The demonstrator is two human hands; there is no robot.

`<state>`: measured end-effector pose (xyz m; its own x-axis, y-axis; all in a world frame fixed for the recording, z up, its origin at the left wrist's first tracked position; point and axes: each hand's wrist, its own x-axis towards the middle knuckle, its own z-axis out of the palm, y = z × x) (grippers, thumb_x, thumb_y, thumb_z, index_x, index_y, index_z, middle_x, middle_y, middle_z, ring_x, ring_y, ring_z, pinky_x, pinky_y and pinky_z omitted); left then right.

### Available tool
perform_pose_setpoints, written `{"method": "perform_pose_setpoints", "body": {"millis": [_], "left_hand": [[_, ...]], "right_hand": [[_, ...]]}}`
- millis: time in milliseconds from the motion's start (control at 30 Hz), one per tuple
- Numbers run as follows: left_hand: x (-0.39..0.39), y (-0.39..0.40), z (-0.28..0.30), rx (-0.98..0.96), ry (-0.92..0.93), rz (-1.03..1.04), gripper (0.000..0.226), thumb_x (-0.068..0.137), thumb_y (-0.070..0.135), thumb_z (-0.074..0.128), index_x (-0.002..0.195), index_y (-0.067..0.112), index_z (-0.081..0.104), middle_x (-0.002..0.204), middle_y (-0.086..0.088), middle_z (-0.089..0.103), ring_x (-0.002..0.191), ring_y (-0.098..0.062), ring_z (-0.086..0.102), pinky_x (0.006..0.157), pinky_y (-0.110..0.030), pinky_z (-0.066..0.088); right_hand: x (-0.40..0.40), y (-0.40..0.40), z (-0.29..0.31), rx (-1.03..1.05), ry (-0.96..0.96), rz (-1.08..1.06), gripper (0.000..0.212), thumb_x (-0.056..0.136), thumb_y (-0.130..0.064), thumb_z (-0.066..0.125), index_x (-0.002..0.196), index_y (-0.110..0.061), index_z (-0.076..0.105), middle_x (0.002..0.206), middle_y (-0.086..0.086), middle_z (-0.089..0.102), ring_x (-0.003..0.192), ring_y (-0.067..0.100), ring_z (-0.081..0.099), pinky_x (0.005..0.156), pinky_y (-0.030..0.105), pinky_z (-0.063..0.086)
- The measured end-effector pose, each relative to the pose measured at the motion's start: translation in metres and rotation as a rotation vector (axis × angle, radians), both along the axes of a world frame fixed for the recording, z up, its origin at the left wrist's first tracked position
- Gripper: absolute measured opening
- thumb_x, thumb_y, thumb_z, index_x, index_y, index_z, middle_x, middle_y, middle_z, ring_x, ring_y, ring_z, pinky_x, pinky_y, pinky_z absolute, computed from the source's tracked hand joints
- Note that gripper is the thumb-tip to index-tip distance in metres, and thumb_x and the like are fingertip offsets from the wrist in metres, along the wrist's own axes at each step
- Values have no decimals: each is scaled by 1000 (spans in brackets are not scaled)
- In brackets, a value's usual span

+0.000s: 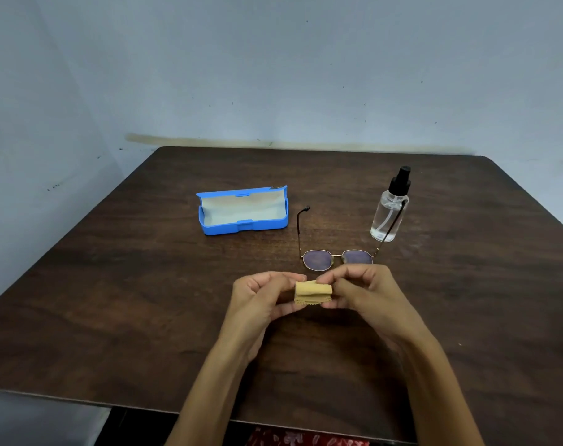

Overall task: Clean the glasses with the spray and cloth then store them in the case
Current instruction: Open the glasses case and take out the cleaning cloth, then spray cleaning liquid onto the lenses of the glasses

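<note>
Forearms: both rise from the bottom edge of the frame toward the centre.
Left hand (pixel 263 296): fingers curled, pinching the left end of the cloth.
Right hand (pixel 357 289): fingers curled, pinching the right end of the cloth.
Cloth (pixel 313 292): tan, folded small, held between both hands above the table (pixel 113 300).
Glasses (pixel 336 257): just above the hands in the frame, arms unfolded and pointing away.
Spray bottle (pixel 390 209): clear, black nozzle, upright, centre right, behind one glasses arm.
Case (pixel 241 210): blue, lid open, left of centre.
</note>
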<state>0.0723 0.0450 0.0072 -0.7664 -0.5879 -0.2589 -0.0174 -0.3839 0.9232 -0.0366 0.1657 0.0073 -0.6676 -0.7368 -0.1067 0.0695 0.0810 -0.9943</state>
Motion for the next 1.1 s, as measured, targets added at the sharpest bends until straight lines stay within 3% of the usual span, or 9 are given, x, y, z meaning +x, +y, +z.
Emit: {"method": "perform_pose_setpoints", "body": {"millis": [267,367,467,667,767,833,900,1000,1100], "left_hand": [[3,3,-11,-135,-96,3,12,79,2,68,89,8,74,92,-12,74,87,-18,71,77,-27,58],[5,6,-19,-389,-166,-1,15,79,6,72,85,20,75,85,-3,76,84,-13,71,80,-27,56],[7,12,-23,-679,-174,-3,14,78,9,73,86,21,75,91,9,72,86,0,67,75,-14,52],[10,18,-25,-1004,-213,-43,16,79,9,71,93,16,76,98,10,67,80,5,63,68,0,42],[9,20,-25,-1125,-291,-68,19,82,14,68,99,20,74,106,9,63,87,-3,61,78,-6,45],[8,28,-25,-1222,-327,-12,19,82,21,66,100,23,73,107,11,61,96,-5,58,86,-22,49],[5,42,-25,-1212,-170,81,18,79,27,63,94,23,73,99,12,64,90,-3,60,79,-25,52],[-14,81,-24,-1050,70,33,20,79,29,62,95,20,72,89,12,66,74,3,61,68,-13,49],[-49,122,-20,-874,83,-151,43,85,41,60,120,17,60,111,6,64,98,2,60,84,-19,51]], "right_hand": [[7,8,2,97,66,-29,8,80,-5,71,78,-12,75,77,9,74,71,14,70,69,20,56],[6,10,-2,175,145,4,10,76,-3,75,77,-13,75,73,8,74,71,16,71,72,26,57],[5,11,-4,239,234,19,11,73,-4,77,76,-15,76,71,6,74,70,17,72,74,31,58],[7,12,-4,390,400,22,16,72,-7,77,71,-23,73,58,-2,67,50,-4,58,52,8,42],[7,13,-4,421,469,19,17,72,-12,77,70,-28,73,61,2,68,50,-3,53,49,8,39],[4,19,-1,425,505,17,11,73,-19,78,71,-29,73,61,1,69,51,-2,53,51,9,39],[-6,31,5,396,496,-38,5,72,-27,79,71,-26,74,55,-8,65,49,-4,53,54,10,40],[-39,57,13,347,468,-224,12,75,-26,77,64,-24,72,48,-14,61,46,-5,52,59,19,43],[-87,70,13,326,473,-409,17,79,-21,73,62,-25,69,50,-11,63,54,4,57,70,32,50]]}}
